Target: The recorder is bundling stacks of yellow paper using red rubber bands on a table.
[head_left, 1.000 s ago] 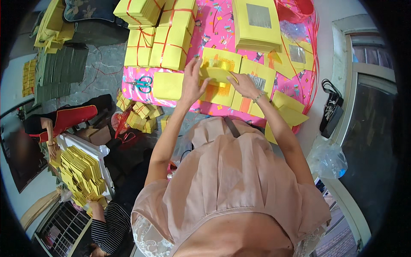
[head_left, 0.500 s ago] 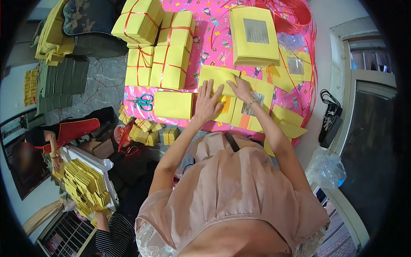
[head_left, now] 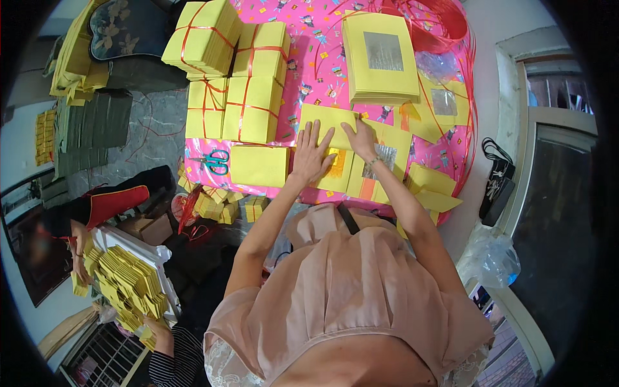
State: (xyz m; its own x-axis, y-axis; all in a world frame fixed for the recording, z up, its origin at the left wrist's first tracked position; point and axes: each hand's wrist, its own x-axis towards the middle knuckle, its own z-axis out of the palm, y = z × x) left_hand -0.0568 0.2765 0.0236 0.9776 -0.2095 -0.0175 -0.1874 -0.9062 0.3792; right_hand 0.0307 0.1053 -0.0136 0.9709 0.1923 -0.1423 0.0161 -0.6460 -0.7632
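Note:
A yellow paper envelope (head_left: pixel 330 115) lies on the pink table in front of me, its upper part folded over and an orange patch showing lower down. My left hand (head_left: pixel 313 153) rests flat on it, fingers spread. At its right edge, my right hand (head_left: pixel 361 140) presses down with the fingertips, fingers partly bent and apart. Beneath my right wrist is another yellow envelope (head_left: pixel 398 138) with a clear window and an orange strip. Left of my hands sits a low pile of yellow envelopes (head_left: pixel 260 166), beside teal-handled scissors (head_left: pixel 219 162).
Bundles of yellow envelopes tied with red ribbon (head_left: pixel 253 109) stand at the back left. A tall windowed stack (head_left: pixel 380 84) stands at the back right, near coiled red ribbon (head_left: pixel 445 35). At the lower left, other people's hands handle yellow pieces on a white board (head_left: pixel 169 287).
My right hand has shifted slightly, its fingertips drawn toward the envelope's edge. My left hand stays flat. At the lower left, a co-worker's hand has moved down with yellow pieces.

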